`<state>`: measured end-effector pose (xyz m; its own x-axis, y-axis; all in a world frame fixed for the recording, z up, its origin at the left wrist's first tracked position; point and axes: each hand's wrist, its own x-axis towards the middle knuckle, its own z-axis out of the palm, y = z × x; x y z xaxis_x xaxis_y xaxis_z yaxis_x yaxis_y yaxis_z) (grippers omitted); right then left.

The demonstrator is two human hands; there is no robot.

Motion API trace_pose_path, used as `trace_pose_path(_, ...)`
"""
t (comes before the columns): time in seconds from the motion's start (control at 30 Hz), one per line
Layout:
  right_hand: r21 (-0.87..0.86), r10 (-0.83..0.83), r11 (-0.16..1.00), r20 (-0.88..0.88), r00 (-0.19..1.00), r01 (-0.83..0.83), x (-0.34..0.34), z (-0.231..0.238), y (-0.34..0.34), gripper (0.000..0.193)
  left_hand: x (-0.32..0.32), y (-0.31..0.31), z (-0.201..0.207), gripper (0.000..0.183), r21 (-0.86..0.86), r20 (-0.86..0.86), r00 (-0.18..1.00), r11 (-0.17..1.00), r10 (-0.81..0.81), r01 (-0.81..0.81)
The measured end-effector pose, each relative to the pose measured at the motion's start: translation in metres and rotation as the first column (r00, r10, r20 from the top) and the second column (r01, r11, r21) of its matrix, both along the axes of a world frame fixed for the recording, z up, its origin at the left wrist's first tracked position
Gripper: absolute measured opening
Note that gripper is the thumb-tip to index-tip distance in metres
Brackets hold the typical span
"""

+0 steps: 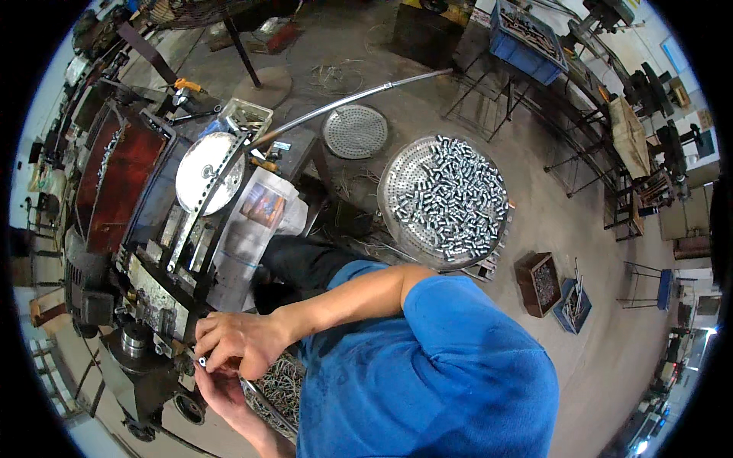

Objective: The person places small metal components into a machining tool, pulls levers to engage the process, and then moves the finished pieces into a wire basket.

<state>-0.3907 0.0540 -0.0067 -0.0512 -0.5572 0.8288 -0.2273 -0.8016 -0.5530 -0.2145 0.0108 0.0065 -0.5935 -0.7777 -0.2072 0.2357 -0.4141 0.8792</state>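
Observation:
At the machine's near edge, my right hand (243, 340) reaches in from above with curled fingers. Just below it, my left hand (221, 391) comes up with its fingers bent. A small shiny metal sleeve (202, 362), with a dark hole in its end, shows between the fingertips of both hands. The hands partly hide it. Beside them stands a machine with an oily metal bed (158, 294) and a round steel cylinder (136, 340). Below my wrists, a container of metal shavings (279, 385) is partly covered by my arms.
A large perforated round tray (397, 179) holds many shiny metal sleeves. Newspaper (243, 229) and a white disc (200, 174) lie on the bench, under a long metal bar (328, 105). Bins (537, 284) stand on the floor; a blue crate (527, 57) sits further back.

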Motion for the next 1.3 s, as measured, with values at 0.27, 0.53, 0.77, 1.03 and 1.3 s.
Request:
trace_pose_path(0.27, -0.017, -0.173, 0.985, -0.236, 0.956, 0.174, 0.009, -0.024, -0.005, 0.018, 0.001, -0.004, -0.016, 0.022, -0.332, 0.271, 0.953, 0.942, 0.135, -0.039)
trace_pose_path(0.53, 0.072, -0.027, 0.995, -0.429, 0.903, 0.064, 0.013, -0.006, -0.012, 0.019, 0.012, 0.001, 0.002, 0.034, -0.538, 0.446, 0.848, 0.843, 0.285, 0.0)
trace_pose_path(0.77, 0.126, 0.237, 0.971, -0.536, 0.81, -0.201, 0.016, 0.025, -0.025, 0.021, 0.032, 0.001, 0.026, 0.033, -0.589, 0.646, 0.733, 0.749, 0.212, 0.302)
trace_pose_path(1.03, 0.12, 0.233, 0.963, -0.824, 0.516, -0.243, 0.047, 0.048, -0.109, 0.035, 0.169, 0.016, 0.054, 0.039, -0.611, 0.788, 0.271, 0.756, 0.553, 0.233)
trace_pose_path(1.3, -0.025, -0.026, 0.959, -1.0, -0.001, 0.283, 0.109, 0.05, -0.247, 0.03, 0.309, 0.094, 0.008, 0.037, -0.479, 0.829, -0.328, 0.878, 0.452, 0.0)
